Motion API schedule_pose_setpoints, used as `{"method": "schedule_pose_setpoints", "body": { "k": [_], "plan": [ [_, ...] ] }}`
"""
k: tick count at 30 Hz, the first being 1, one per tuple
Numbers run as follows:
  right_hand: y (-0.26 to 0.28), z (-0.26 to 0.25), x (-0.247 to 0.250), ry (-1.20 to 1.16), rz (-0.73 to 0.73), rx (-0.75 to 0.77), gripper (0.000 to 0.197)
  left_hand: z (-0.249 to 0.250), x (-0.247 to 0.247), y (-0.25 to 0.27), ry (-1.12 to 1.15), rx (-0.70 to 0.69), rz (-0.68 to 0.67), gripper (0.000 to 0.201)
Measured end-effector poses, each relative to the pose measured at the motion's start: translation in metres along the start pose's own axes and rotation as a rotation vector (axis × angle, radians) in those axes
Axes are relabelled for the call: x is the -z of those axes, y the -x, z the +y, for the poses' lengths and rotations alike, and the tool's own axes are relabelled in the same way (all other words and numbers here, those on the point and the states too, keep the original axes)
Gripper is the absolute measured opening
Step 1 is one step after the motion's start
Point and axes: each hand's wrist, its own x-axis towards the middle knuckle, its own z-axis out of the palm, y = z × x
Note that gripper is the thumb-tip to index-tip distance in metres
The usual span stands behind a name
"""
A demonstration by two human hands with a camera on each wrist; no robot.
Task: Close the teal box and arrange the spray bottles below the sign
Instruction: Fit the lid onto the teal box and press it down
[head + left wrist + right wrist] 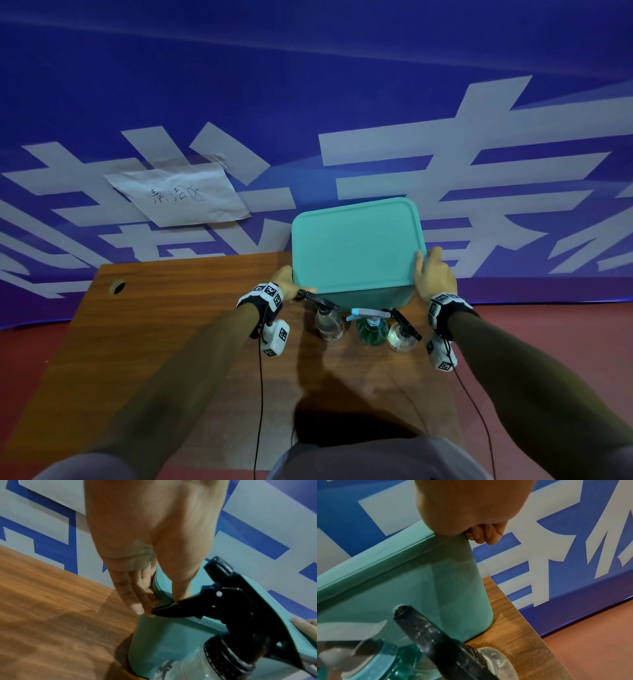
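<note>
The teal box [363, 301] stands at the table's far right with its teal lid [356, 246] lying on top. My left hand [286, 279] pinches the lid's left edge, thumb above and fingers [135, 599] below the rim. At the right edge my right hand [431, 274] grips the lid, with fingers [488, 535] curled under the rim. In front of the box stand three spray bottles: a clear one with a black trigger [329, 323], a green one with a light-blue trigger [371, 329], and a round clear one with a black trigger [402, 337]. The paper sign [181, 197] hangs on the wall to the left.
The wooden table [171, 342] has a cable hole [118, 286] near its far left corner. A blue banner wall rises right behind the table. The table's right edge [513, 601] lies close beside the box, with red floor beyond it.
</note>
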Motion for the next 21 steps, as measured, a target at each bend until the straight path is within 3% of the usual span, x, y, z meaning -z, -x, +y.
{"method": "schedule_pose_setpoints", "body": {
  "k": [5, 9, 14, 17, 21],
  "plan": [
    [-0.004, -0.002, -0.001, -0.010, -0.009, -0.029, 0.037, 0.014, 0.006, 0.006, 0.003, 0.032, -0.049, 0.055],
    [-0.006, 0.004, -0.006, -0.080, -0.050, -0.053, 0.034, 0.014, 0.007, 0.002, 0.017, 0.040, -0.067, 0.063],
    [-0.005, 0.005, -0.009, -0.148, -0.064, -0.109, 0.035, 0.006, 0.008, -0.009, -0.022, 0.067, -0.096, 0.082],
    [-0.012, 0.005, -0.011, -0.034, -0.106, -0.085, 0.038, -0.004, 0.008, -0.024, -0.042, 0.061, -0.092, 0.121],
    [-0.026, 0.000, -0.009, 0.154, -0.197, -0.071, 0.044, -0.017, 0.007, -0.052, -0.119, 0.096, -0.114, 0.139]
  ]
}}
